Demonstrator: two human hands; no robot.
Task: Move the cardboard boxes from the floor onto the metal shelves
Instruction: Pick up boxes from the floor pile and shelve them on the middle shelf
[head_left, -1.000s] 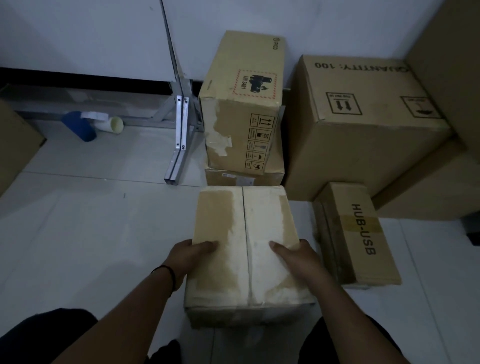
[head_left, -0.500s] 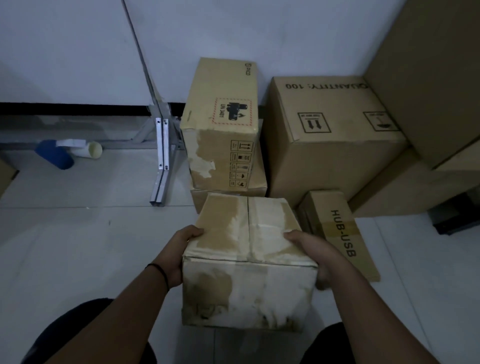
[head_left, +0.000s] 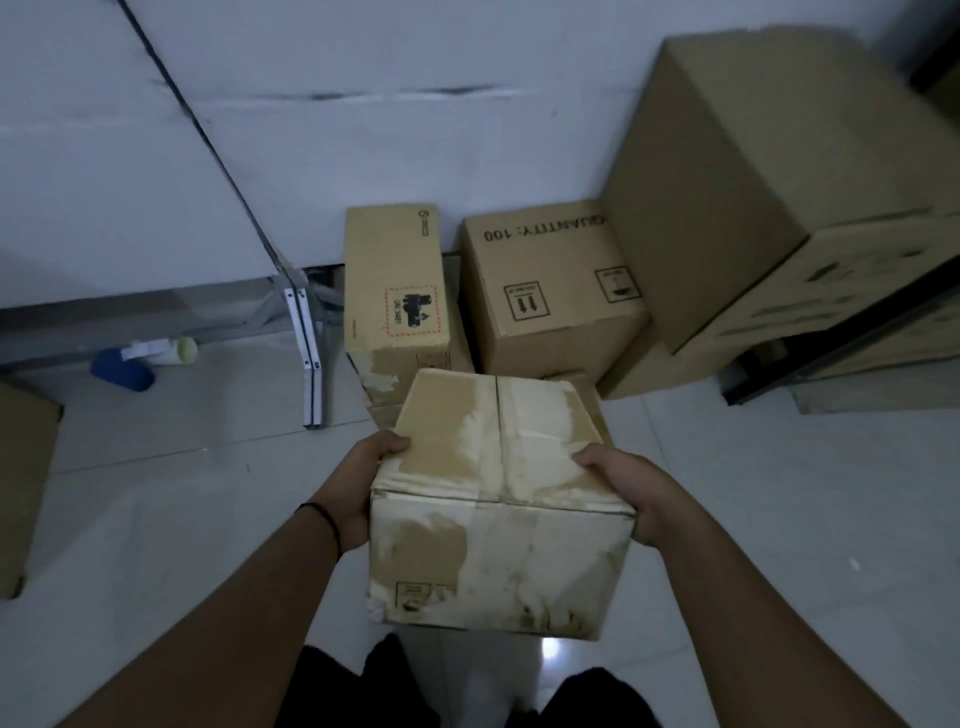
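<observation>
The worn box (head_left: 498, 499) is held clear of the floor (head_left: 156, 493), left hand (head_left: 363, 483) gripping at 9 o'clock, right hand (head_left: 628, 493) at 3. Its peeling, softened cardboard could likely buckle or slip, since neither hand visibly supports the bottom.

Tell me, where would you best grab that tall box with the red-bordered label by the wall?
Probably by its two long side faces, one hand each. The tall box is narrow, stands on another carton, and its left side faces open floor. The "QUANTITY: 100" box stands close on its right, so slide it forward first.
</observation>
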